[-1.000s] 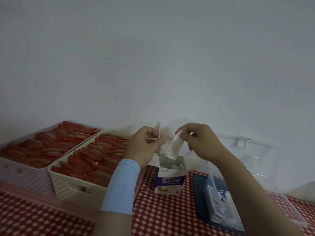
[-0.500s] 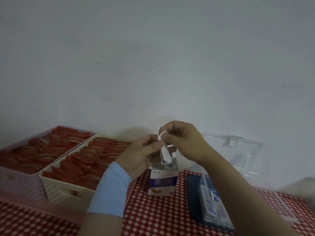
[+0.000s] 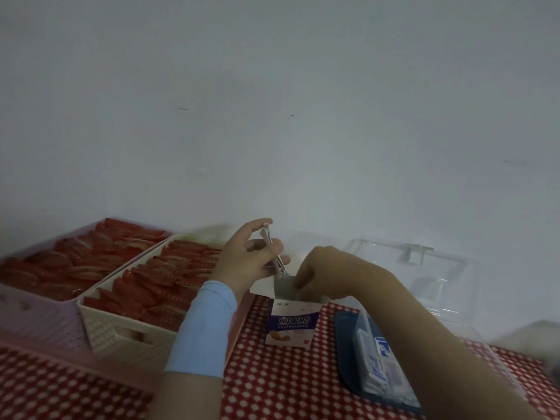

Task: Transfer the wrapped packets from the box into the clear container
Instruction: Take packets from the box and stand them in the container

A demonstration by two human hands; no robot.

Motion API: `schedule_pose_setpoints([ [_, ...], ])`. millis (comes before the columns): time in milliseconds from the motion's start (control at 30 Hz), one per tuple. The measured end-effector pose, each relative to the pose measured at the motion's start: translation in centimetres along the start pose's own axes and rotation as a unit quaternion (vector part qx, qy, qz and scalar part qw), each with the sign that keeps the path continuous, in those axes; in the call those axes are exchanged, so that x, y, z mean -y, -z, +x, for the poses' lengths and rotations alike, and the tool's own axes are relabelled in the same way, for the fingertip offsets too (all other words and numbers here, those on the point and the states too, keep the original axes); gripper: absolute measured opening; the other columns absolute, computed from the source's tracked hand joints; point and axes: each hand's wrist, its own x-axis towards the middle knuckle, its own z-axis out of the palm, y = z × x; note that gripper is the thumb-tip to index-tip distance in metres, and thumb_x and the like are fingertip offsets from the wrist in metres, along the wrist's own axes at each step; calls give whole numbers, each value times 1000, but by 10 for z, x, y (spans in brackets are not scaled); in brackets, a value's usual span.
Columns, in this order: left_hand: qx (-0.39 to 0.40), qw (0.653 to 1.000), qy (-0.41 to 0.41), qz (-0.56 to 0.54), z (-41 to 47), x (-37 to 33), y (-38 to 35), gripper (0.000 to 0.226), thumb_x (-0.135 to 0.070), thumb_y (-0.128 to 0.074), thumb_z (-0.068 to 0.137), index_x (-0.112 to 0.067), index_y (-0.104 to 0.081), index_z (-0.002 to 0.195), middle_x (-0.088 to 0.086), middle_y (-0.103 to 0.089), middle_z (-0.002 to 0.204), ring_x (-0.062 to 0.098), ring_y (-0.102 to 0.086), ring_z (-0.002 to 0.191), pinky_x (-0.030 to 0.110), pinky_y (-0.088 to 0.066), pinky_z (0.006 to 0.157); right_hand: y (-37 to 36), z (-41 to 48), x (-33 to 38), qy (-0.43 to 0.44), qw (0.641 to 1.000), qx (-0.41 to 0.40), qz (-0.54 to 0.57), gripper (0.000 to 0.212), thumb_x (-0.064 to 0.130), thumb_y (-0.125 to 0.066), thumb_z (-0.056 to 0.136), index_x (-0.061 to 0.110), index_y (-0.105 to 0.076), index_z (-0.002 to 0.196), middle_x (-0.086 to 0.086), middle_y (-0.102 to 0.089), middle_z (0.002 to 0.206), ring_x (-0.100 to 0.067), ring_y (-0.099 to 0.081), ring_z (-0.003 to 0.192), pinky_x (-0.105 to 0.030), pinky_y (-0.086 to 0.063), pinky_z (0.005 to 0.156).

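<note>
Left hand (image 3: 242, 262) pinches one thin white packet (image 3: 274, 256), maybe two, edge-on above the single open box (image 3: 291, 324). Right hand (image 3: 324, 272) fingers dip into the box top, hidden, grip unclear. One clear container (image 3: 367, 324) right of the box holds several more; two baskets (image 3: 121, 328) of red wrappers (image 3: 157, 286) sit left.

Two hands are in view, the left hand (image 3: 242, 262) and the right hand (image 3: 321, 274). One small box (image 3: 292, 324) stands under the right hand's fingers. To the right of that hand is one clear container (image 3: 485, 359) with one open lid (image 3: 424, 268), and one blue tray (image 3: 345, 344) lies beneath it. The container holds several white-and-blue packets (image 3: 378, 368), too closely stacked to count.

There are two baskets left of the left hand, one cream basket (image 3: 127, 328) and one lilac basket (image 3: 36, 316). Both are full of red packets (image 3: 157, 283), too many to count.

The left hand grips at least one white packet (image 3: 274, 256), seen edge-on. One pale blue sleeve (image 3: 200, 328) covers the left wrist.
</note>
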Motion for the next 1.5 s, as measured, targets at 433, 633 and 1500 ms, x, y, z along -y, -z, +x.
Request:
schedule_pose_setpoints([
  [433, -27, 999, -18, 18, 9, 10, 3, 49, -7, -69, 91, -28, -49, 130, 13, -69, 108, 25, -76, 84, 36, -62, 73, -13, 7, 0, -10, 997, -77, -27, 17, 25, -66, 92, 32, -77, 103, 15, -72, 99, -8, -65, 90, -31, -58, 85],
  [633, -70, 997, -29, 25, 12, 11, 4, 51, -12, -72, 90, -18, -40, 129, 9, -71, 104, 22, -76, 83, 40, -62, 72, -2, -8, -10, 0, 990, -134, 52, 15, 25, -61, 96, 35, -71, 92, 24, -60, 87, 3, -56, 81, -19, -47, 75],
  [1500, 191, 973, 72, -104, -2, 9, -21, 50, -21, -62, 84, -7, -48, 131, 14, -73, 115, 30, -70, 106, 48, -59, 82, 9, -30, -5, 114, 859, -339, 367, 22, 7, -74, 87, 24, -72, 100, 6, -74, 85, -10, -69, 70, -21, -57, 65],
])
